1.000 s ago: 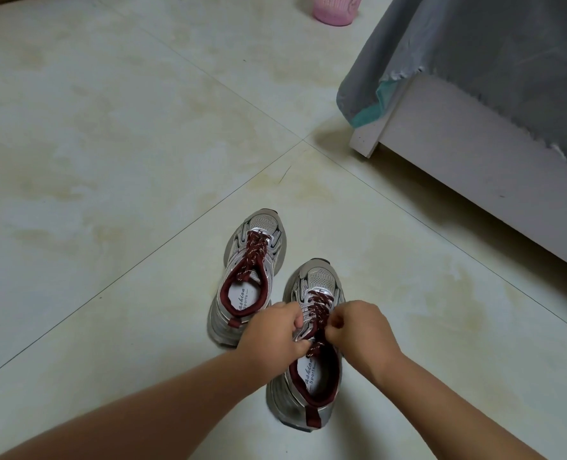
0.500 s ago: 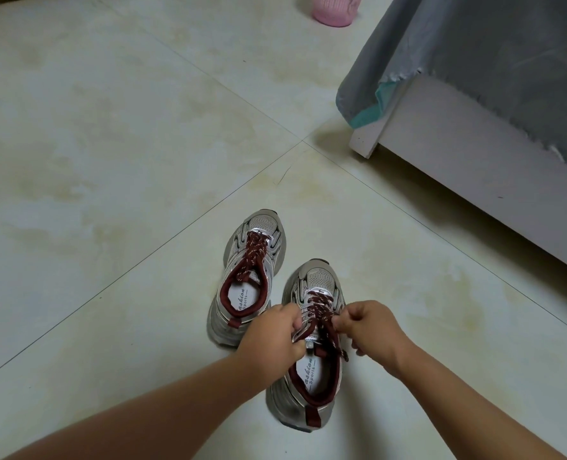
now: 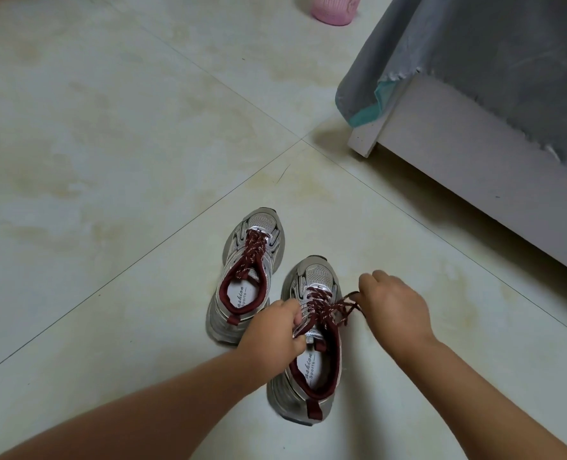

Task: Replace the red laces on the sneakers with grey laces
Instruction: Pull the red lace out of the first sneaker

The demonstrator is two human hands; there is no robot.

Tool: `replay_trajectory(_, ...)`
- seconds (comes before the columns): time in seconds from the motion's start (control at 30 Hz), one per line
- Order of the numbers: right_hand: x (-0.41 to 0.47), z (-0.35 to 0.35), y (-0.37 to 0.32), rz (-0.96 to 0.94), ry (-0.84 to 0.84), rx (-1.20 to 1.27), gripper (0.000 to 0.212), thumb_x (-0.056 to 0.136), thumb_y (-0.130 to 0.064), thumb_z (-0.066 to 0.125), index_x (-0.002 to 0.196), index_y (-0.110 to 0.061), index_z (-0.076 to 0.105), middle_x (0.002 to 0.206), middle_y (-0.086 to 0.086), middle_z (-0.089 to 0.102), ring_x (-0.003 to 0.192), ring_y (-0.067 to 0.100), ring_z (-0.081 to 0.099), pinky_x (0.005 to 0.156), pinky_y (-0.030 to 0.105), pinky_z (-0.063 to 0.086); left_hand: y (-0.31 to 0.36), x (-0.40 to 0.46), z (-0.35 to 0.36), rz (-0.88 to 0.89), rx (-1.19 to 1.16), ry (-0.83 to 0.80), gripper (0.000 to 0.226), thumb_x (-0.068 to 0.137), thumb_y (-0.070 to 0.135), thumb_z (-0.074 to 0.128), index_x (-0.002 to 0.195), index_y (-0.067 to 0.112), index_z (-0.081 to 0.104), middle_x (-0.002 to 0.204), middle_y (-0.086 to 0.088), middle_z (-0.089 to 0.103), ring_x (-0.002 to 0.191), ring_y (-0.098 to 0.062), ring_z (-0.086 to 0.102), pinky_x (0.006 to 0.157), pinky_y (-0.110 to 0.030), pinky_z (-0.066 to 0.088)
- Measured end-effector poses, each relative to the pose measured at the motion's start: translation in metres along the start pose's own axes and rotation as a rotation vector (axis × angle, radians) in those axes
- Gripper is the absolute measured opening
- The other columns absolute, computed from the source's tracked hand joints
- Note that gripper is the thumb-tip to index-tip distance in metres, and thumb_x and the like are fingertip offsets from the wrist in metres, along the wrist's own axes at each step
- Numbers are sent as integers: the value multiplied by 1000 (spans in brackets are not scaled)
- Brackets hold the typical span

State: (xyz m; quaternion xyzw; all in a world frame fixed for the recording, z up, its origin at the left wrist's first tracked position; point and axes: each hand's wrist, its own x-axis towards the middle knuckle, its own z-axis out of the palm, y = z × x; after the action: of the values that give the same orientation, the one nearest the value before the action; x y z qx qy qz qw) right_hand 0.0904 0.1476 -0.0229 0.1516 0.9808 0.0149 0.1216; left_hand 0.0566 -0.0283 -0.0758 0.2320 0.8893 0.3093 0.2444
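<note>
Sneakers of silver-grey mesh with dark red collars stand side by side on the pale tiled floor (image 3: 109,161), toes pointing away from you. The nearer sneaker (image 3: 308,386) sits between your two forearms, and the farther sneaker (image 3: 252,260) stands just beside it on your left, laced to the top and touched by neither hand. Your left hand (image 3: 275,330) curls its fingers round the left edge of the nearer sneaker's lacing area, thumb side against the eyelets, so the shoe lies directly under and to the right of that hand. Your right hand (image 3: 395,310) is out past the shoe's right side, fingers bent and pinching the dark red speckled lace (image 3: 341,308), which runs taut from the upper eyelets across to your fingertips. A short lace end hangs below that stretch. The lace is threaded through the lower eyelets in crossed rows. Beyond the shoes, at the right, a white bed frame (image 3: 474,167) carries a grey cover (image 3: 491,54), and a pink basket (image 3: 333,8) stands at the top edge.
</note>
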Motion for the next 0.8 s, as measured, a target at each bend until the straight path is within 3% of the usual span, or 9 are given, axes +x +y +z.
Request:
replay_trajectory(0.07, -3, 0, -5, 57, -78, 101, 31, 93, -44, 42, 83, -15, 48, 87, 5, 57, 83, 28, 57, 59, 28, 32, 0, 0, 0, -6, 0, 3, 20, 79, 20, 62, 84, 24, 43, 83, 9, 45, 77, -10, 46, 64, -20, 32)
replay_trajectory(0.17, -7, 5, -16, 274, -497, 799, 41, 92, -42, 49, 65, -11, 48, 62, 6, 52, 51, 19, 51, 51, 25, 43, -3, 1, 1, -4, 4, 19, 19, 78, 19, 61, 83, 24, 43, 80, 12, 42, 77, -10, 46, 63, -20, 31)
replay_trajectory(0.2, -8, 7, -16, 299, -529, 922, 38, 92, -33, 51, 61, -12, 46, 59, 7, 49, 46, 17, 46, 49, 24, 43, -2, 1, 1, 0, 5, 21, 19, 78, 19, 61, 83, 24, 43, 79, 13, 42, 76, -10, 46, 62, -20, 29)
replay_trajectory(0.23, -9, 8, -15, 274, -486, 915, 35, 92, -26, 51, 60, -13, 44, 61, 8, 48, 47, 18, 45, 50, 25, 43, -2, 1, 2, 2, 5, 20, 19, 78, 19, 61, 83, 24, 43, 79, 12, 42, 76, -10, 45, 62, -20, 29)
replay_trajectory(0.37, -1, 4, 2, 223, 16, 265, 31, 93, -25, 42, 65, -13, 38, 72, 10, 54, 67, 29, 46, 56, 30, 31, -1, 1, 2, 8, 8, 13, 19, 79, 19, 61, 84, 24, 43, 81, 11, 43, 76, -10, 46, 63, -20, 31)
replay_trajectory(0.43, 1, -2, 6, 270, -84, 351, 38, 94, -32, 42, 62, -12, 41, 66, 7, 50, 64, 28, 47, 52, 29, 33, -3, 0, 2, 7, 15, 18, 20, 79, 19, 61, 84, 24, 42, 80, 11, 42, 76, -10, 45, 64, -20, 31)
replay_trajectory(0.57, -10, 5, -11, 370, -606, 1055, 33, 91, -32, 55, 65, -11, 52, 52, 3, 49, 40, 14, 47, 45, 22, 43, -2, 1, 2, 10, 17, 31, 20, 78, 19, 61, 83, 24, 42, 78, 12, 41, 76, -10, 44, 63, -21, 29)
replay_trajectory(0.63, -13, 12, -14, 318, -529, 1099, 31, 91, -20, 56, 62, -13, 47, 52, 2, 48, 38, 11, 45, 45, 22, 42, -1, 2, 3, 13, 10, 27, 20, 78, 19, 61, 83, 23, 42, 79, 11, 41, 76, -11, 45, 64, -21, 32)
replay_trajectory(0.8, -4, 16, 7, 338, -77, 446, 30, 88, -17, 44, 59, -17, 36, 60, 0, 43, 64, 27, 46, 48, 27, 26, -2, 1, 3, 0, 7, 17, 20, 78, 20, 62, 84, 24, 43, 83, 8, 46, 76, -11, 48, 66, -22, 37)
